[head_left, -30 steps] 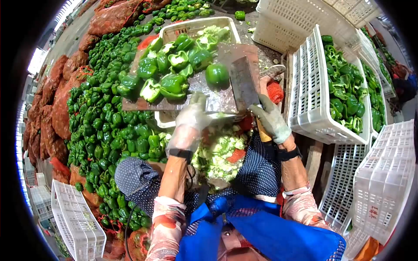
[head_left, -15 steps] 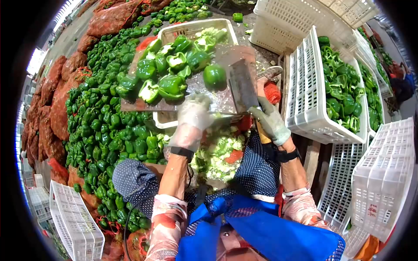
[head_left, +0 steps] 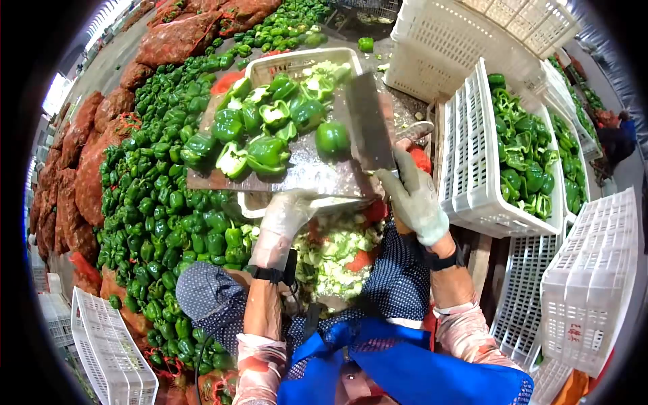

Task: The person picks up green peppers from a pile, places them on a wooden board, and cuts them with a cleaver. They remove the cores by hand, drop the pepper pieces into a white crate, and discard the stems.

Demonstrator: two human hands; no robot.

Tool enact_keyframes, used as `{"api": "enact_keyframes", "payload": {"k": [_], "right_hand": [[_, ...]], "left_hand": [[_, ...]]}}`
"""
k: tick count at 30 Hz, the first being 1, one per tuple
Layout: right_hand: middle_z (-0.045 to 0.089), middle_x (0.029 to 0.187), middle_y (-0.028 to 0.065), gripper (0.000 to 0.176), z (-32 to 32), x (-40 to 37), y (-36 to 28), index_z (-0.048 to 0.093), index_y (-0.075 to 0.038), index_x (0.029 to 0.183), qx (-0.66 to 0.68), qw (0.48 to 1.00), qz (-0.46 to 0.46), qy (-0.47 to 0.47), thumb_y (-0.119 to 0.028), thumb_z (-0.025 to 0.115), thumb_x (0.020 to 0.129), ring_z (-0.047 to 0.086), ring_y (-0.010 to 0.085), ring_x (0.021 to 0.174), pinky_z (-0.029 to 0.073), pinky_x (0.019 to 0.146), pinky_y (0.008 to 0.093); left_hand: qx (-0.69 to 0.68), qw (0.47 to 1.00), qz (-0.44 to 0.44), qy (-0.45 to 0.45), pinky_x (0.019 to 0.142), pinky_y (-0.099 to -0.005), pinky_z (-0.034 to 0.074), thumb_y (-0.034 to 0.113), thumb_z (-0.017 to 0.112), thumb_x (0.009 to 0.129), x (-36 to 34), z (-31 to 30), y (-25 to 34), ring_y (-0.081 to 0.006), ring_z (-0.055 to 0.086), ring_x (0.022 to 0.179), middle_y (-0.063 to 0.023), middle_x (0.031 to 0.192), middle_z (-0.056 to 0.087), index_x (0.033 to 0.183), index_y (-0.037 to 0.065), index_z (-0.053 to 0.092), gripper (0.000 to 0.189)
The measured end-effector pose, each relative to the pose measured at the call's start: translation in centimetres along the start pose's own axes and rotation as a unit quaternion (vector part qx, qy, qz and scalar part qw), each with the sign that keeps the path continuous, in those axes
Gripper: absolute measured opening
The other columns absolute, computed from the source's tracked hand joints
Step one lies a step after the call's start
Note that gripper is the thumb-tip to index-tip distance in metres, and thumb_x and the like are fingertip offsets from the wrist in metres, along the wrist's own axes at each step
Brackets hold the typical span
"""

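In the head view, the cleaver (head_left: 370, 125) has swung up from where it lay along the right side of the board (head_left: 320, 174); its blade is blurred and apparently lifted. The left hand (head_left: 287, 214) has drawn back from over the wet surface to the near edge. The whole green pepper (head_left: 332, 139) has kept its place left of the blade, as have the cut peppers (head_left: 268, 154) beside it, so the motion seems to be a pause between cuts, with no pepper being worked.

The right hand (head_left: 417, 202), gloved, is closed around the cleaver's handle. The left, also gloved, has its fingers together and partly bent at the board's edge, with no pepper visible in it; whether it grips that edge cannot be told. The board sits across a white crate (head_left: 253, 69), and pale trimmings (head_left: 337, 266) lie below it, nearer the person.
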State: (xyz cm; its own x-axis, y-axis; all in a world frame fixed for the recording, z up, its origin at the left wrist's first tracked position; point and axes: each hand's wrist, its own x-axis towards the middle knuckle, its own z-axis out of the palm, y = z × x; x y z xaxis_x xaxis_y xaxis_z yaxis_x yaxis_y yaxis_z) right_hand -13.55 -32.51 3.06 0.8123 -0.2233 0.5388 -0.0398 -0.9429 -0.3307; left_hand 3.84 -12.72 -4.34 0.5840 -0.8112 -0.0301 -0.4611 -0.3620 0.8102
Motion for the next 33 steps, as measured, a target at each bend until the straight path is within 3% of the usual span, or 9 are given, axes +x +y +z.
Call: {"api": "enact_keyframes", "payload": {"k": [4,10,15,19,20,22,24,28,33], "right_hand": [[0.057,0.093,0.0199,0.028,2.0,1.6,-1.5,0.055,0.002,0.111,-0.082,0.995,-0.009,0.064,-0.008,0.058,0.086,0.057,0.0346,0.074,0.050,0.070,0.0456],[0.063,0.090,0.0160,0.032,5.8,3.7,1.0,0.054,-0.002,0.121,-0.047,0.930,0.182,-0.317,-0.021,0.046,0.097,0.066,0.0254,0.082,0.051,0.078,0.0460],[0.063,0.084,0.0102,0.026,2.5,3.0,2.8,0.057,-0.003,0.113,0.219,0.952,0.178,-0.123,-0.019,0.052,0.093,0.062,0.0182,0.070,0.049,0.060,0.0308],[0.056,0.074,0.0060,0.023,4.8,3.7,7.0,0.058,-0.002,0.110,0.440,0.796,0.414,-0.039,-0.014,0.051,0.091,0.057,0.0131,0.057,0.046,0.049,0.0257],[0.056,0.076,0.0075,0.031,5.7,3.6,7.7,0.057,0.000,0.118,0.351,0.870,0.346,-0.027,-0.016,0.052,0.091,0.059,0.0172,0.061,0.050,0.054,0.0291],[0.060,0.082,0.0091,0.039,8.1,1.7,9.7,0.054,0.001,0.125,0.467,0.743,0.471,-0.092,-0.020,0.051,0.091,0.062,0.0240,0.070,0.053,0.066,0.0358],[0.065,0.096,0.0196,0.050,10.2,0.6,11.7,0.049,-0.002,0.130,0.098,0.961,0.244,-0.080,-0.033,0.054,0.091,0.064,0.0375,0.085,0.051,0.079,0.0450],[0.061,0.113,0.0252,0.056,8.5,2.3,9.9,0.049,-0.004,0.130,-0.139,0.942,0.252,-0.174,-0.041,0.057,0.089,0.060,0.0429,0.101,0.048,0.085,0.0484],[0.057,0.118,0.0215,0.047,9.1,6.7,2.9,0.048,-0.008,0.131,0.097,0.969,0.156,-0.165,-0.032,0.054,0.091,0.064,0.0372,0.090,0.050,0.084,0.0526]], "left_hand": [[-0.095,0.994,-0.050,0.004,0.070,-0.0232,0.049,0.005,0.066,0.086,0.3,-0.4,-0.8,-0.0079,0.060,0.076,-0.0070,0.089,0.071,0.114,0.002,0.067,0.029],[-0.092,0.996,-0.016,0.004,0.065,-0.0211,0.046,0.005,0.066,0.087,0.2,-0.1,-1.1,-0.0070,0.055,0.068,-0.0023,0.081,0.066,0.115,-0.001,0.065,0.029],[-0.203,0.978,-0.035,0.040,0.060,-0.0215,0.044,0.006,0.066,0.088,1.8,1.1,-3.4,-0.0052,0.052,0.066,-0.0008,0.084,0.067,0.116,-0.003,0.064,0.029],[-0.292,0.954,-0.040,0.044,0.060,-0.0200,0.044,0.005,0.065,0.088,2.0,1.9,-5.0,-0.0046,0.054,0.068,-0.0020,0.090,0.069,0.118,-0.001,0.063,0.030],[-0.329,0.942,-0.043,0.045,0.060,-0.0199,0.044,0.004,0.065,0.088,1.8,1.5,-4.1,-0.0046,0.053,0.068,-0.0021,0.091,0.069,0.119,0.000,0.063,0.031],[-0.174,0.983,-0.048,0.029,0.061,-0.0197,0.044,0.002,0.063,0.088,1.7,0.9,-3.5,-0.0044,0.053,0.071,-0.0018,0.094,0.069,0.122,0.002,0.063,0.034],[-0.200,0.978,-0.048,0.033,0.062,-0.0195,0.043,0.001,0.062,0.088,1.6,1.1,-4.1,-0.0044,0.052,0.071,-0.0013,0.094,0.068,0.122,0.001,0.062,0.034],[-0.227,0.972,-0.061,0.026,0.062,-0.0191,0.043,0.000,0.061,0.088,1.7,0.9,-3.2,-0.0047,0.051,0.070,0.0004,0.094,0.066,0.125,0.000,0.060,0.037],[-0.300,0.948,-0.100,0.014,0.060,-0.0200,0.043,0.003,0.061,0.090,1.6,1.0,-4.0,-0.0052,0.051,0.068,-0.0013,0.096,0.066,0.128,0.003,0.059,0.038]]}}
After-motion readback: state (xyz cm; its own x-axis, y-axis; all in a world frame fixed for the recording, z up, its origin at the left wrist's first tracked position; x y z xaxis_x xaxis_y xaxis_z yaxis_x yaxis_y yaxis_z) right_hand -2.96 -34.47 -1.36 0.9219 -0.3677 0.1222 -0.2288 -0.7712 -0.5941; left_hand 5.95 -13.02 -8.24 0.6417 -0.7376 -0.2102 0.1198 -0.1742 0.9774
